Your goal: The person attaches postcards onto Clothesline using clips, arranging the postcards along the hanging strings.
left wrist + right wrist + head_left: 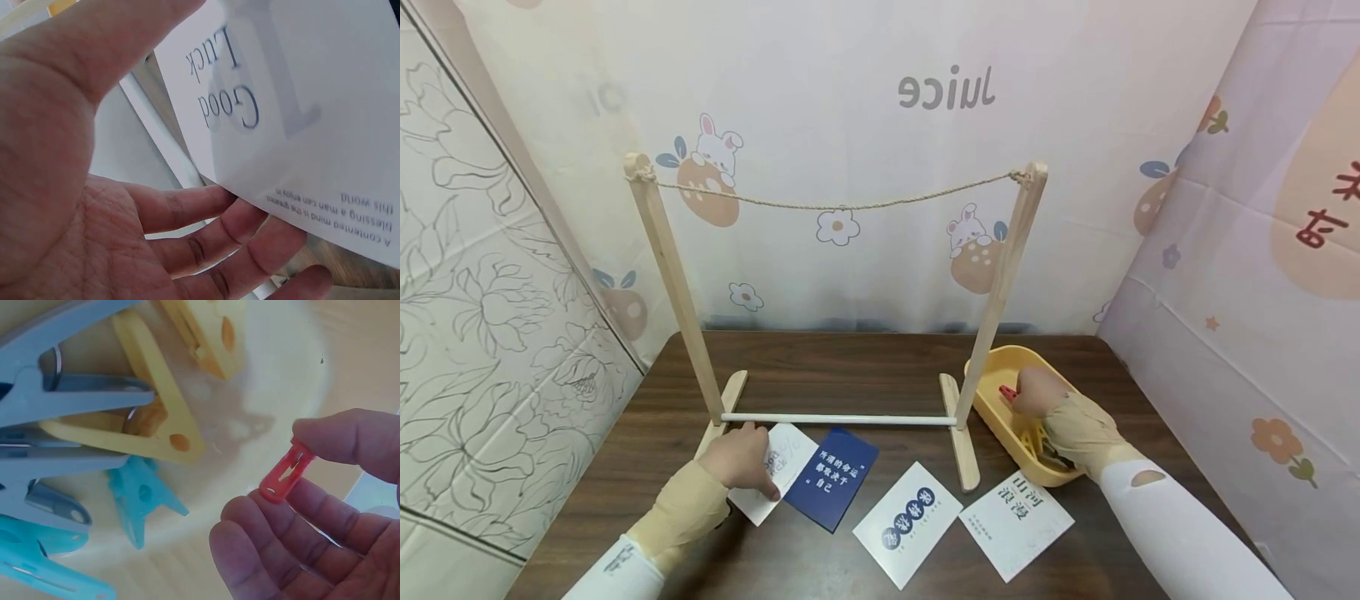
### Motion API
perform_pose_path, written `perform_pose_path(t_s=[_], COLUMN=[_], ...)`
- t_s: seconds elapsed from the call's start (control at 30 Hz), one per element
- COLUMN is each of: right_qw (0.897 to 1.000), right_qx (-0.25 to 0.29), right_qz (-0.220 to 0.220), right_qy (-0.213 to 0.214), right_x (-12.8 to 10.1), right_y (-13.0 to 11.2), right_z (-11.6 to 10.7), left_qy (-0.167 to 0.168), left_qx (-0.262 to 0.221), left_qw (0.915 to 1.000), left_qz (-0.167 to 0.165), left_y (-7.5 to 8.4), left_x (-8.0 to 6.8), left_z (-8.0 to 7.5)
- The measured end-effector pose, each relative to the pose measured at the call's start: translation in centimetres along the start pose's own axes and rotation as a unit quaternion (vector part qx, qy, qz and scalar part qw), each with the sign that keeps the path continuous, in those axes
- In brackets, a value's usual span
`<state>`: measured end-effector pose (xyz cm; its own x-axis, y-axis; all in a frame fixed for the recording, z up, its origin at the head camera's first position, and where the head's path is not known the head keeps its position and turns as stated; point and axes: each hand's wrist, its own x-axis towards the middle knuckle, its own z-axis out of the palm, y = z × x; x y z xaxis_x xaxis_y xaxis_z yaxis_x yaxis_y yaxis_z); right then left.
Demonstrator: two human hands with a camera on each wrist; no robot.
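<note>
Clip (284, 478), small and red, is pinched between the thumb and fingertips of my right hand (1037, 393), over the yellow tray (1052, 477) just to the right of the wooden stand (676, 292). Under that hand the tray holds yellow clips (178, 422), grey clips (69, 407) and light-blue clips (134, 487). With my left hand (741, 460), in front of the stand near its left foot, I hold the Good Luck card (788, 458), thumb at one edge and fingertips slipped under another. Right beside it, in front of the stand's white crossbar (838, 419), lies a blue card (830, 479) with white characters. A card with dark ovals (907, 525) lies in front of the stand, left of its right foot; a card with dark green characters (1017, 525) lies in front and to the right of that foot. A thin rope (842, 207) sags between the tops of the stand's two posts. All of it sits on a dark brown table (842, 367), the stand toward its back.
</note>
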<state>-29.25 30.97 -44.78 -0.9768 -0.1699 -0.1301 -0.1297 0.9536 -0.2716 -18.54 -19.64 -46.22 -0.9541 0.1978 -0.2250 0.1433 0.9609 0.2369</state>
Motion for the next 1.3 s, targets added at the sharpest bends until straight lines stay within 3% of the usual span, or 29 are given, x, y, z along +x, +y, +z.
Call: perform_pose_path(t_s=[0.3,0.8,1.3], right_qw=[0.999,0.998,0.997], right_qx=[0.01,0.017,0.03], right_qz=[0.048,0.009,0.006], right_qy=[-0.009,0.052,0.068], right_x=[-0.5,-1.6,-3.0], right_y=[0.3,-1.6,-2.8], right_z=[-0.6,-2.2,-3.2], left_qy=[0.015,0.023,0.051], left_qx=[-0.031,-0.098,-0.145], left_qw=[0.9994,0.9945,0.9853], left_qz=[0.004,0.03,0.076], left_y=[-0.7,-0.9,-1.0], left_x=[0.0,-0.3,-0.1], left_z=[-0.8,-2.6,-2.4])
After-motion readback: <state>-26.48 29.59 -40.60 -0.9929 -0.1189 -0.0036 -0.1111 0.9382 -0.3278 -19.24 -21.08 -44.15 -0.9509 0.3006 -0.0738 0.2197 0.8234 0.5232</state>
